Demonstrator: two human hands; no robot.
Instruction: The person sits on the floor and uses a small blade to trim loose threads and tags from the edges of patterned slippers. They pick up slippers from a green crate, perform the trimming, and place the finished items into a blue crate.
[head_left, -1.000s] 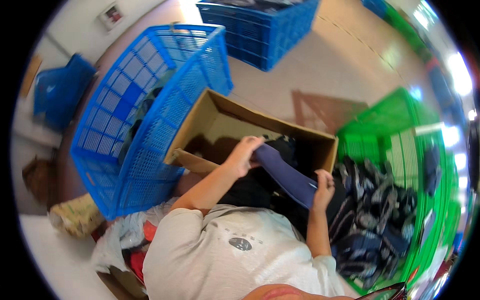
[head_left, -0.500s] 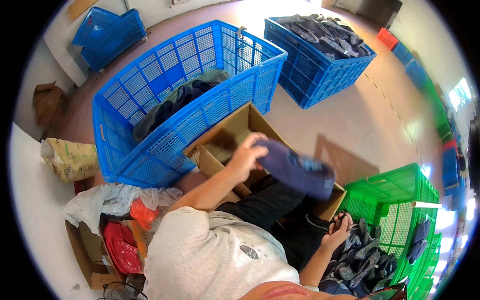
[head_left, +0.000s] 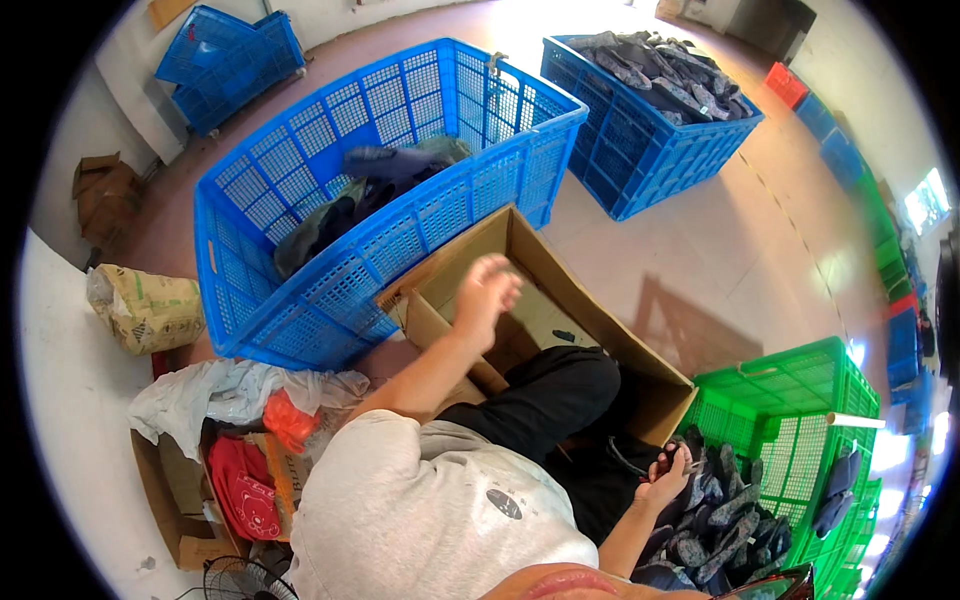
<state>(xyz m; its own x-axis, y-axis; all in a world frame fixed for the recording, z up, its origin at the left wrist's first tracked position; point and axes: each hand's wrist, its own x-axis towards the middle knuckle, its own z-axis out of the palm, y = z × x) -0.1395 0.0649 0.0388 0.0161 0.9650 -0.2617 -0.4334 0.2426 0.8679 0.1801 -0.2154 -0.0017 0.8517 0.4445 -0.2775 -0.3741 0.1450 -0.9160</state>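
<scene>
Head view: what lies where?

"Pieces (head_left: 385, 185) in your near blue crate (head_left: 450, 225), many in the green crate (head_left: 740, 370). Your left hand (head_left: 487, 300), loosely curled, is empty; your right hand (head_left: 668, 480) pinches something dark (head_left: 660, 466)."

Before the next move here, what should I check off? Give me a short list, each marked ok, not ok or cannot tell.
1. Left hand free: ok; it appears empty, raised over the cardboard box.
2. Right hand free: not ok; it holds a small dark item.
3. That item identified: cannot tell; too small and partly hidden by the fingers.
4. Dark pieces within reach: ok; a heap lies in the green basket, beside the right hand.
5. Top piece settled in the nearest blue basket: cannot tell; it is blurred.
</scene>
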